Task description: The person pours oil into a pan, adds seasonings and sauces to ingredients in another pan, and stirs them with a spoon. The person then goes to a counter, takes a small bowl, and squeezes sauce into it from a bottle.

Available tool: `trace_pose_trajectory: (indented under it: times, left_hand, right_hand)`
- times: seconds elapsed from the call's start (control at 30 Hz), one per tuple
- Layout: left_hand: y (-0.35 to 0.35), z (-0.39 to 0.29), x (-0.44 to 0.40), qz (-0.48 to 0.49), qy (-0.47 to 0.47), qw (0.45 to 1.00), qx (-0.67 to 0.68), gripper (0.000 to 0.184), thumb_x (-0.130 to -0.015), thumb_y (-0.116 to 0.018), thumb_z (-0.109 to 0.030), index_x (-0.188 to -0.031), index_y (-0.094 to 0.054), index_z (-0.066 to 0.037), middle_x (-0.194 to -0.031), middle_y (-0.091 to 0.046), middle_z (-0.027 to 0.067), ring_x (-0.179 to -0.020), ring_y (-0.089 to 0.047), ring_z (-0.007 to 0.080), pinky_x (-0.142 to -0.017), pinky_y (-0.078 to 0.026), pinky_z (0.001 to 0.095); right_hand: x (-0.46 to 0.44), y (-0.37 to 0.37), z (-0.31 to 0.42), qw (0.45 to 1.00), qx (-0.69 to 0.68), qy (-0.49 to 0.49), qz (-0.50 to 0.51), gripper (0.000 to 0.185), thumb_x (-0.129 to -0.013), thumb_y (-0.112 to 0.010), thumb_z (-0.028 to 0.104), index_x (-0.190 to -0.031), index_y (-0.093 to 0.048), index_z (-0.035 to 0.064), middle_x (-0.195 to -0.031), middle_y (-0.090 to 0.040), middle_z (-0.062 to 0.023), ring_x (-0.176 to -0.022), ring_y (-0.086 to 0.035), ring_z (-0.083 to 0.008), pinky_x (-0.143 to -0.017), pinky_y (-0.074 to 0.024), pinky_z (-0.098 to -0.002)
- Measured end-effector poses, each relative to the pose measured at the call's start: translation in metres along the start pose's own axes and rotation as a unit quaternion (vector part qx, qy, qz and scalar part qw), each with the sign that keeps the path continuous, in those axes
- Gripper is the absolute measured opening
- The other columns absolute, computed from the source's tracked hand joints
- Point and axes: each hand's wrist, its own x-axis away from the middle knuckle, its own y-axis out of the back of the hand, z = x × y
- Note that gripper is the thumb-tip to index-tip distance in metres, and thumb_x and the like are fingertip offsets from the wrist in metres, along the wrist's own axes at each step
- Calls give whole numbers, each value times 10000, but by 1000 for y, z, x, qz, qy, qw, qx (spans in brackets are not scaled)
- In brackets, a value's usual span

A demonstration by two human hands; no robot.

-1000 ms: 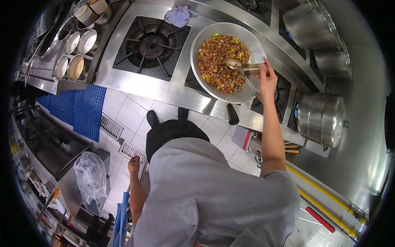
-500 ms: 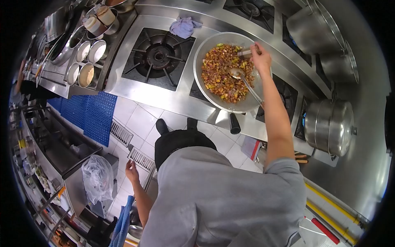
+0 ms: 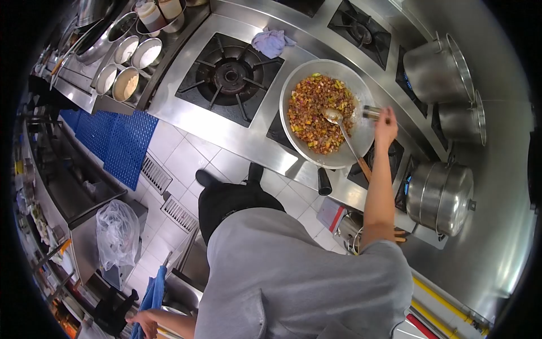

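Note:
My right hand (image 3: 386, 129) is closed round a small clear jar (image 3: 371, 112), tipped sideways over the right rim of a wide metal frying pan (image 3: 361, 90). Browned diced food (image 3: 316, 107) with yellow-green bits fills the middle of the pan. A metal ladle (image 3: 333, 116) rests with its bowl in the food, and its wooden handle leans out over the rim below my right wrist. Low on the left, my left hand (image 3: 145, 322) is beside a hanging blue cloth (image 3: 151, 296), fingers loosely extended, with no object visible in them.
A bare gas burner (image 3: 231, 76) lies left of the pan, with a lilac rag (image 3: 271, 43) behind it. Tall metal pots (image 3: 440, 198) stand at the right, with blue flames beside them. Seasoning bowls (image 3: 125, 85) sit at the upper left. The pan's black handle (image 3: 324, 182) juts over the stove's front edge.
My right hand has moved with the jar from above the food toward the pan's right rim. My left hand has swung down and back to the blue cloth. The view has shifted.

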Motion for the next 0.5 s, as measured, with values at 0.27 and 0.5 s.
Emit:
trace_pose_trajectory:
  times: [0.27, 0.5]
  left_hand:
    - [-130, 82, 62, 178, 206, 904, 331, 302, -863, -675, -267, -1055, -552, -69, -1005, -623, 138, -827, -619, 267, -668, -519, 428]
    - [-140, -29, 186, 665, 141, 684, 266, 418, -867, -733, -221, -1216, -557, -71, -860, -670, 125, -678, -649, 258, -640, -511, 384]
  right_hand:
    - [7, 12, -46, 969, -245, 4, 20, 397, -968, -581, 290, -1289, -593, 57, -1170, -658, -152, -1052, -636, -286, -968, -506, -405]
    - [89, -81, 139, 703, -649, -101, 273, 498, -994, -616, 237, -1384, -469, -37, -1241, -575, -196, -1174, -560, -280, -1047, -510, -399]
